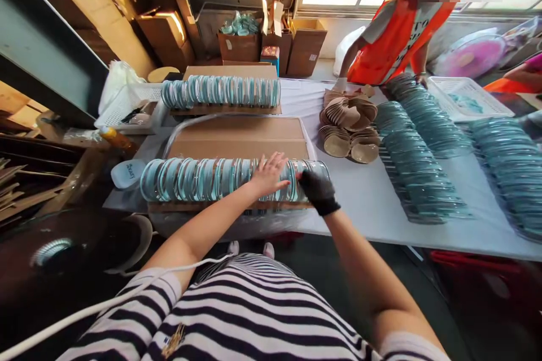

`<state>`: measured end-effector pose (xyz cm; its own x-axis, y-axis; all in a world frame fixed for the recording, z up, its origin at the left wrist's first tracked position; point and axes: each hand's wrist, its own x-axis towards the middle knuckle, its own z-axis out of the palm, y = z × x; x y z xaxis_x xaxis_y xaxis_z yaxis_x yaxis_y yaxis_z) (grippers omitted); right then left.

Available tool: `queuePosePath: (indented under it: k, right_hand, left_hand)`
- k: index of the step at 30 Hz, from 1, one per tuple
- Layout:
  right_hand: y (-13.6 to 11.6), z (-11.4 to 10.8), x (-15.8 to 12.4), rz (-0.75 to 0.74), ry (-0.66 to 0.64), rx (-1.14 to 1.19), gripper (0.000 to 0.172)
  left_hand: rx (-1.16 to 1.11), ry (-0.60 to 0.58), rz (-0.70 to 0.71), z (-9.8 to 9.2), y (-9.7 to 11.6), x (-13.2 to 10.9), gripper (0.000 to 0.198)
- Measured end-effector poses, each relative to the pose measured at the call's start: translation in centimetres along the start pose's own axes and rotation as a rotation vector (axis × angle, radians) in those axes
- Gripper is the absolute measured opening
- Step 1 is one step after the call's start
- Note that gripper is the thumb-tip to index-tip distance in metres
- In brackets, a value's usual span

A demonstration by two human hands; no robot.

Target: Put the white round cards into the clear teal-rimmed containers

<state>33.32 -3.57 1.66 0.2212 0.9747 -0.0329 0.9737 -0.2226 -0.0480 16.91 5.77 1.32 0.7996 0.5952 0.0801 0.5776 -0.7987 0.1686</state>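
Note:
A long row of round glass lids [206, 179] stands on edge across the table in front of me, with pale sheets between many of them, on a cardboard base [169, 206]. My left hand [269, 174] lies across the top of the row right of its middle, bare, fingers spread. At the right end, my right hand [317, 189] wears a dark glove with bare fingertips. Its fingers curl around the last glass lids, partly hidden behind the glove. Behind the row lies a flat cardboard sheet [237, 138] edged with clear plastic.
Farther back stands a second lid row [222, 92]. Curved brown cardboard pieces [349, 124] sit to the right, beside long stacks of glass lids [419, 163]. A co-worker in an orange vest [385, 45] touches the far stack. White baskets [474, 98] flank the table.

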Motion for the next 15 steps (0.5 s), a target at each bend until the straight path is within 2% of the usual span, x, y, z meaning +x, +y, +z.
queuePosePath:
  k: [1,4,6,8,12,15]
  right_hand:
    - [0.6,-1.9,2.0,0.021,0.021,-0.055,0.046]
    - [0.8,-5.6,8.0,-0.072,-0.274,-0.214,0.039]
    - [-0.3,-6.3,11.0,-0.136,-0.411,-0.240,0.033]
    - [-1.7,-6.2,12.9,-0.185,-0.457,-0.248,0.034]
    - [-3.1,-6.2,13.4,-0.255,-0.470,-0.264,0.031]
    - [-2.0,-6.6,10.9,-0.296,-0.397,-0.258,0.029]
  left_hand:
    - [-0.001,-0.001,0.016,0.3,0.5,0.5,0.076]
    - [0.006,-0.009,0.031,1.4,1.4,1.3,0.074]
    - [0.021,0.000,0.037,1.9,1.5,1.4,0.070]
    - [0.034,0.014,0.046,2.2,1.2,1.3,0.067]
    - [0.022,0.026,0.055,2.3,0.7,1.2,0.069]
    - [-0.006,0.024,0.039,2.3,0.7,1.3,0.070]
